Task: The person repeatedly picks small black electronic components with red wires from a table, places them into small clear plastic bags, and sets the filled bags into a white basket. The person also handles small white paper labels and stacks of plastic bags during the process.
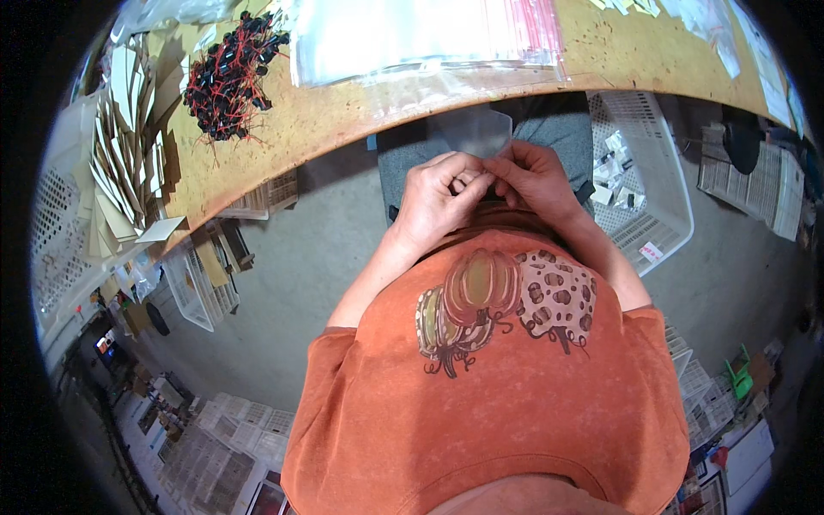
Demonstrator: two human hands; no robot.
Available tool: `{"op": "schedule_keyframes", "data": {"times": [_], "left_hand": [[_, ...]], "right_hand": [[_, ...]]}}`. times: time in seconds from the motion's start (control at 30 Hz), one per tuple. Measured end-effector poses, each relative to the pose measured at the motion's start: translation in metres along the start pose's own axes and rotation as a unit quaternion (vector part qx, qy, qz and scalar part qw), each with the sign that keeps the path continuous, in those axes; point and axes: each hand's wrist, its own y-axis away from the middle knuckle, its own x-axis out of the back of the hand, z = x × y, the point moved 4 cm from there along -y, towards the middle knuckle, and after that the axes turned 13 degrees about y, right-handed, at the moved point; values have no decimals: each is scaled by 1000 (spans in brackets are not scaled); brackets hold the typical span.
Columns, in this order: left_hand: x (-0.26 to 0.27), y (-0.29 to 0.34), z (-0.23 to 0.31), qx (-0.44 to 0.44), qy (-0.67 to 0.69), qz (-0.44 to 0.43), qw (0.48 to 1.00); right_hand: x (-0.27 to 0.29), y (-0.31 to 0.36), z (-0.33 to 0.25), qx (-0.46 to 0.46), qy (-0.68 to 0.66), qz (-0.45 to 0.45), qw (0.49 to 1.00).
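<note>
Over my lap, just below the table's front edge, both hands meet at the near edge of a clear plastic bag [489, 129]. My left hand [436, 196] is closed, thumb and fingers pinching the bag's edge. Close against it, my right hand [542, 182] pinches the same edge with fingers curled. The bag stretches away from my fingertips toward the table. Whether anything is inside it or hidden in my fingers, I cannot make out.
On the wooden table [283, 163] lie a stack of clear bags [421, 43] and a heap of black parts with red wires [232, 81]. Cardboard pieces [124, 146] stand at the left. A white basket [678, 189] with small white pieces is at my right.
</note>
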Motion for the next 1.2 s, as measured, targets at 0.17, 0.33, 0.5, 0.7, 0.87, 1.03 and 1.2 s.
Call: {"op": "schedule_keyframes", "data": {"times": [0.17,0.33,0.5,0.7,0.87,1.03,1.2], "left_hand": [[0,-1,-18,-56,5,11,998],[9,-10,-20,-51,-108,141,983],[-1,-2,-14,-251,-183,4,951],[-7,3,-12,-205,-186,-1,961],[-6,9,-17,-246,-157,-15,957],[1,15,-13,-234,-163,-61,957],[26,21,-9,-220,-179,-57,957]], "right_hand": [[1,-1,2,-3,4,3,1000],[-3,-1,6,-55,16,-36,998],[6,2,14,-120,-96,-44,987],[27,-2,34,-115,-195,-51,973],[16,28,-40,314,337,169,871],[6,31,-56,337,569,60,747],[15,30,-41,343,567,45,747]]}}
